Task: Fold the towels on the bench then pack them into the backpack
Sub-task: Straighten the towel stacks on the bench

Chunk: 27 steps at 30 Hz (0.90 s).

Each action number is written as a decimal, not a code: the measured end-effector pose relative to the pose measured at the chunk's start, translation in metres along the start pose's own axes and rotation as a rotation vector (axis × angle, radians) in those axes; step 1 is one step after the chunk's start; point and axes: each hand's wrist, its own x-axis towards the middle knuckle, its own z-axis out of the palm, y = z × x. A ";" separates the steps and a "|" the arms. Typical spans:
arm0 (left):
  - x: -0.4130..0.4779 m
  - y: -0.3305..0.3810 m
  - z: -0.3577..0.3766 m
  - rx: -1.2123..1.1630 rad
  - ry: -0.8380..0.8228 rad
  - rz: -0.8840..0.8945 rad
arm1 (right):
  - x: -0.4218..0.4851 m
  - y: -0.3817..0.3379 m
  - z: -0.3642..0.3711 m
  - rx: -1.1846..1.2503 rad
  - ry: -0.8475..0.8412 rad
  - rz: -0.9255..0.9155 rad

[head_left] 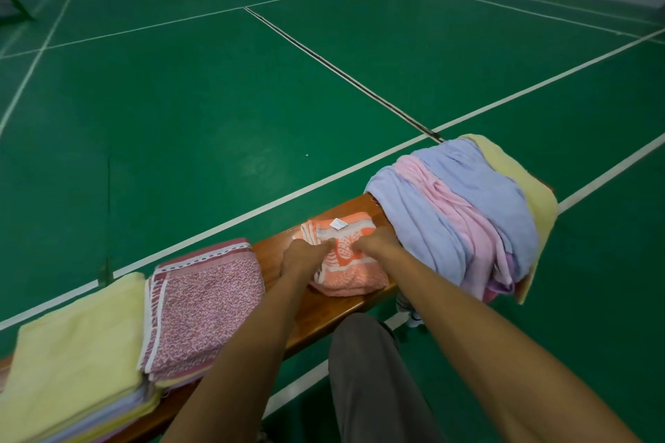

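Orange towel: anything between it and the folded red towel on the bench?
Only bare bench and the left hand resting there, head view; orange towel, red towel.

Wooden bench: folded yellow and pink patterned towels left, folded orange towel centre, unfolded towel heap right.

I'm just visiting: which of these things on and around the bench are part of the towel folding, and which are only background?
Part of the job:
- orange towel, held by left hand and right hand
- folded pink patterned towel
- folded yellow stack
- unfolded pile
- bench

Just there:
- green court floor
- shoe under the bench

No backpack is in view.
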 end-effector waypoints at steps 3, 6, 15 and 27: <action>-0.011 0.010 -0.004 -0.113 -0.147 -0.027 | 0.001 0.005 -0.007 0.322 -0.096 0.027; -0.015 0.018 -0.010 -0.281 -0.117 0.022 | -0.007 -0.002 -0.020 0.477 -0.187 -0.013; -0.059 0.037 -0.092 -0.389 0.118 0.259 | -0.066 -0.053 -0.033 0.531 -0.451 -0.180; -0.103 -0.066 -0.213 -0.137 0.311 0.243 | -0.149 -0.111 0.075 0.398 -0.397 -0.305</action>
